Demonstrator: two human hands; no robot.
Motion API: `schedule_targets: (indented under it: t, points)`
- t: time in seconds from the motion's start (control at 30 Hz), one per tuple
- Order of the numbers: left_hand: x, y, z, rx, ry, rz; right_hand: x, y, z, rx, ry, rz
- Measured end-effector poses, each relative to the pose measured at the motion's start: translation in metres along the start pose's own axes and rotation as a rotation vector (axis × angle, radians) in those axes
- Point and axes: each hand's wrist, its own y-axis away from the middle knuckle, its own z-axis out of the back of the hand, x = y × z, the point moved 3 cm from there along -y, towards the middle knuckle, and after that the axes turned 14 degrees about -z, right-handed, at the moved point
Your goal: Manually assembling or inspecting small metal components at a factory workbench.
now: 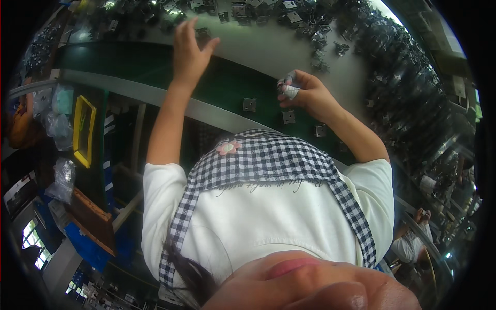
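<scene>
My left hand (191, 56) reaches over the far side of the green strip (124, 58), its fingers apart and nothing visible in them. Just past its fingertips lies a small metal bracket (203, 32). My right hand (309, 94) is closed in a pinch above the strip, with white wrapping on some fingers. A small dark bit shows at those fingertips, too blurred to name. Near this hand, small square metal pieces with a hole lie in a row: one metal piece (249, 105) to its left, a second metal piece (288, 117) just below it, a third metal piece (320, 130) by my forearm.
A pale work surface (248, 44) spreads beyond the strip, with a heap of loose metal parts (305, 20) along its far and right sides. A grey rail (139, 90) edges the near side. At left are a yellow frame (84, 132) and plastic bags (63, 181). Another person (411, 243) is at lower right.
</scene>
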Motion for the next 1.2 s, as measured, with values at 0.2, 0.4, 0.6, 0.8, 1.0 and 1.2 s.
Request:
schedule_targets:
  t: [0.2,0.4,0.6,0.8,1.0,1.2]
  points:
    - [0.019,0.01,-0.005,0.031,0.334,0.084,0.016,-0.015,-0.022,0.119,-0.113,-0.001]
    - [-0.051,0.028,0.001,-0.009,1.065,0.253,0.037,-0.004,-0.031,-0.096,0.229,0.214]
    - [-0.081,0.033,0.004,-0.186,1.194,0.389,0.043,-0.03,-0.016,-0.123,0.185,0.133]
    - [-0.1,0.026,0.014,-0.049,0.993,0.162,0.028,-0.037,-0.026,0.109,-0.037,-0.01]
    - [-0.107,0.022,0.018,-0.086,0.931,0.081,0.025,-0.033,-0.025,0.149,-0.089,-0.032]
    - [-0.107,0.02,0.026,-0.161,0.636,-0.108,0.036,-0.024,-0.031,-0.233,0.223,0.309]
